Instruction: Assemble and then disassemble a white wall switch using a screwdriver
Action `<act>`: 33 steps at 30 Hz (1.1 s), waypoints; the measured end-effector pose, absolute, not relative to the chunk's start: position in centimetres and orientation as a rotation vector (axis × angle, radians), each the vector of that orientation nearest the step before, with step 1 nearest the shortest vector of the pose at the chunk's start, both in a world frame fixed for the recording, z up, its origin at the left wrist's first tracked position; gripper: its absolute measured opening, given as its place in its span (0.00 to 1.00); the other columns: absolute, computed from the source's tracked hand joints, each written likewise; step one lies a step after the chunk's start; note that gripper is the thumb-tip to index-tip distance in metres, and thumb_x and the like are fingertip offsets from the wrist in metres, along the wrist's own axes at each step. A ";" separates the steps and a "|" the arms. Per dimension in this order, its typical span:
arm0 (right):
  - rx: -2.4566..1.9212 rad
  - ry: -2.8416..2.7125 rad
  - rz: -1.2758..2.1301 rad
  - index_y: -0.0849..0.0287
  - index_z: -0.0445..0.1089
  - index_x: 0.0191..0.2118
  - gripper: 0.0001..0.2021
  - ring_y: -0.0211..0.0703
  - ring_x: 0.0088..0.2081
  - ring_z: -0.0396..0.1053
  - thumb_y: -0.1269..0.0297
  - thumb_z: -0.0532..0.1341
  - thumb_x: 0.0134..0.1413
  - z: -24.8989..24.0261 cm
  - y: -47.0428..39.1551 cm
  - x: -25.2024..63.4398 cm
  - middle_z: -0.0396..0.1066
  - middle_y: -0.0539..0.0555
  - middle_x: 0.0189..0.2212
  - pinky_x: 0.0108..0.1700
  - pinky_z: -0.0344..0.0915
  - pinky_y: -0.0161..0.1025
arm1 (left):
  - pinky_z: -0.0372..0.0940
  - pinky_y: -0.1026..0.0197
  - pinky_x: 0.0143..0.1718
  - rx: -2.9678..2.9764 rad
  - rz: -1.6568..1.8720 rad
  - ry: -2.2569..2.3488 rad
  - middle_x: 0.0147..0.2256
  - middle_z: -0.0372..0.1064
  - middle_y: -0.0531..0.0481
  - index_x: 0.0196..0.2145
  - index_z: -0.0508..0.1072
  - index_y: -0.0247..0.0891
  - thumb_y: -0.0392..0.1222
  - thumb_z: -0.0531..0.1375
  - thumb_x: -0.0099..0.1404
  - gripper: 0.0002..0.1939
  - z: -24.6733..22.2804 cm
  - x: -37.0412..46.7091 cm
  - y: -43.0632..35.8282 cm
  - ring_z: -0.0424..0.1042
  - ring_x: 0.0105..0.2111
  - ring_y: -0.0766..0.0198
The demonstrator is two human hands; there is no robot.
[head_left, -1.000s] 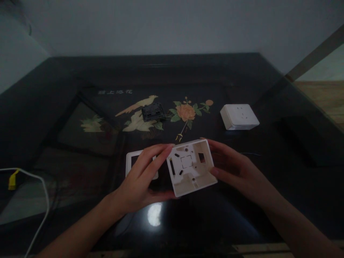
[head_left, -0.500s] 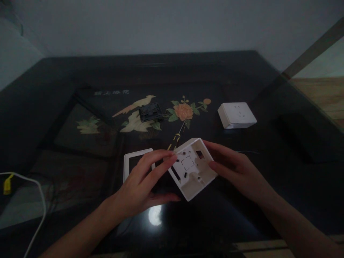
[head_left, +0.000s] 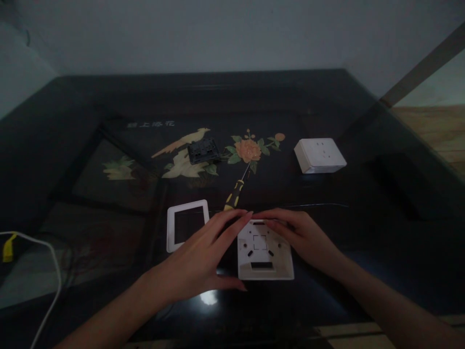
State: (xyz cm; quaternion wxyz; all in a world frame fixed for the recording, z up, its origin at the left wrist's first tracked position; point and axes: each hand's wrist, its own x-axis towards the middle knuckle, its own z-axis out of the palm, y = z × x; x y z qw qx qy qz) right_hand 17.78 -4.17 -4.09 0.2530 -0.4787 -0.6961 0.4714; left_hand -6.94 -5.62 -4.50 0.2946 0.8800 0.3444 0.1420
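A white wall-socket back box [head_left: 260,252] faces up in front of me, its hollow side and slotted floor showing. My left hand [head_left: 212,249] curls round its left side, fingertips at the far left corner and thumb near the lower left corner. Around the far right corner bends my right hand [head_left: 300,232], fingers on the rim; its thumb is partly hidden. Just beyond my left fingers lies a black-and-yellow screwdriver [head_left: 235,193], its shaft pointing away. A white square frame [head_left: 170,228] rests to the left, partly covered by my left hand.
A black socket insert [head_left: 203,151] lies farther back on the dark glossy table [head_left: 119,291]. At the back right sits a white assembled socket box [head_left: 320,155]. A white cable [head_left: 58,271] with a yellow tag [head_left: 7,248] runs along the left. A thin wire [head_left: 327,204] stretches to the right.
The back box has come down toward me and turned from a tilted diagonal to square-on. Both hands moved with it, and the screwdriver handle is now more exposed.
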 end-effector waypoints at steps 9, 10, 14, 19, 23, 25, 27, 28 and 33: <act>-1.224 -2.002 0.987 0.55 0.76 0.45 0.12 0.44 0.43 0.75 0.69 0.56 0.62 -5.4 -3.7 17.9 0.79 0.54 0.40 0.44 0.71 0.43 | 0.64 0.41 0.58 2.335 0.369 0.938 0.62 0.55 0.37 0.70 0.39 0.50 0.52 0.73 0.52 0.60 -4.8 -6.9 -5.6 0.61 0.61 0.43; -1.233 -2.000 0.971 0.55 0.76 0.46 0.12 0.44 0.43 0.75 0.69 0.57 0.62 -5.4 -3.7 18.0 0.79 0.54 0.40 0.45 0.71 0.43 | 0.64 0.41 0.58 2.342 0.369 0.944 0.62 0.56 0.37 0.70 0.39 0.50 0.54 0.72 0.52 0.60 -4.9 -7.0 -5.6 0.61 0.60 0.42; -1.266 -1.971 0.970 0.54 0.75 0.46 0.12 0.44 0.43 0.76 0.69 0.58 0.61 -5.0 -3.5 18.4 0.79 0.54 0.41 0.46 0.72 0.43 | 0.62 0.39 0.57 2.402 0.363 0.961 0.61 0.58 0.35 0.69 0.43 0.47 0.59 0.72 0.50 0.59 -5.0 -7.1 -5.3 0.61 0.59 0.40; -1.299 -1.962 0.981 0.54 0.76 0.45 0.11 0.44 0.43 0.76 0.67 0.57 0.61 -5.1 -3.3 18.6 0.79 0.53 0.40 0.45 0.72 0.44 | 0.60 0.40 0.56 2.463 0.368 0.937 0.60 0.61 0.34 0.68 0.50 0.43 0.62 0.70 0.51 0.54 -4.6 -7.4 -4.8 0.63 0.58 0.41; -1.315 -1.950 0.926 0.54 0.74 0.47 0.12 0.45 0.42 0.77 0.64 0.55 0.64 -5.1 -2.9 19.1 0.79 0.54 0.40 0.43 0.74 0.45 | 0.60 0.44 0.57 2.454 0.457 0.980 0.56 0.69 0.40 0.63 0.61 0.43 0.50 0.64 0.65 0.32 -4.0 -8.3 -4.1 0.68 0.54 0.49; -1.304 -1.963 0.906 0.54 0.74 0.47 0.12 0.46 0.44 0.77 0.63 0.55 0.64 -4.7 -2.5 19.3 0.79 0.55 0.41 0.43 0.74 0.46 | 0.62 0.47 0.56 2.376 0.576 1.064 0.53 0.72 0.44 0.59 0.67 0.45 0.44 0.60 0.69 0.21 -3.5 -8.8 -3.6 0.70 0.52 0.54; -1.275 -1.992 0.892 0.54 0.74 0.47 0.12 0.46 0.45 0.76 0.64 0.55 0.64 -4.0 -1.9 19.2 0.79 0.55 0.43 0.44 0.74 0.46 | 0.64 0.50 0.55 2.243 0.733 1.162 0.51 0.73 0.45 0.54 0.72 0.44 0.41 0.56 0.70 0.15 -3.1 -9.4 -2.7 0.71 0.52 0.55; -1.252 -2.014 0.886 0.54 0.74 0.47 0.12 0.46 0.46 0.76 0.64 0.55 0.64 -3.6 -1.5 19.0 0.78 0.54 0.44 0.46 0.74 0.46 | 0.65 0.50 0.55 2.171 0.803 1.206 0.51 0.73 0.44 0.52 0.73 0.43 0.41 0.56 0.70 0.14 -3.0 -9.7 -2.1 0.71 0.52 0.55; -1.157 -2.118 0.854 0.55 0.72 0.50 0.12 0.44 0.49 0.74 0.68 0.57 0.63 -2.9 3.1 16.1 0.76 0.55 0.49 0.53 0.70 0.47 | 0.70 0.50 0.50 2.021 0.953 1.382 0.51 0.73 0.43 0.52 0.71 0.39 0.44 0.55 0.69 0.16 -4.1 -12.1 3.4 0.74 0.50 0.54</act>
